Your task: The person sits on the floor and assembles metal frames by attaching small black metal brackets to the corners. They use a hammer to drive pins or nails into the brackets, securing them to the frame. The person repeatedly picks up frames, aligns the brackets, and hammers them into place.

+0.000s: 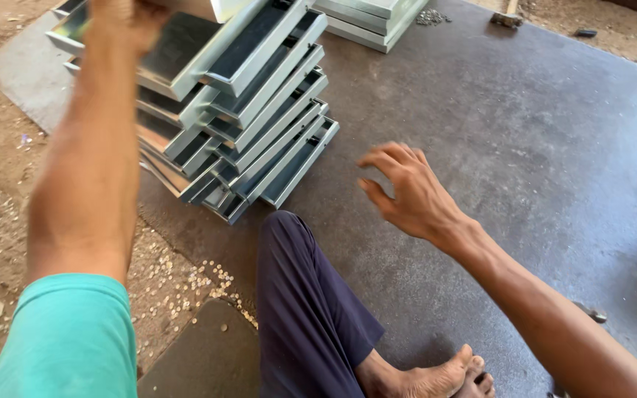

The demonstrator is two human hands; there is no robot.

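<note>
A leaning stack of metal trays (259, 125) rests on a dark, scuffed floor sheet (525, 147). The trays are shallow rectangular pans of shiny galvanised steel with folded rims, slipped sideways so each edge steps out from the one above. A second, neater pile of trays (370, 18) lies at the top edge of the view, with a small heap of screws (430, 16) just beside it. Left of the sheet is dry sandy ground (1, 206) strewn with small pale chips.

The left hand (123, 22) is raised at the top of the stack, blurred, against the uppermost tray (208, 44); whether its fingers are clenched on the rim cannot be told. Its forearm runs steeply up from a teal sleeve (68, 339).

The right hand (407, 188) hovers above the sheet, near the stack's lower corner, holding nothing, fingers spread and curled, wrist bent back. A knee in dark trousers (296, 295) and bare feet (436, 379) lie between the arms
</note>
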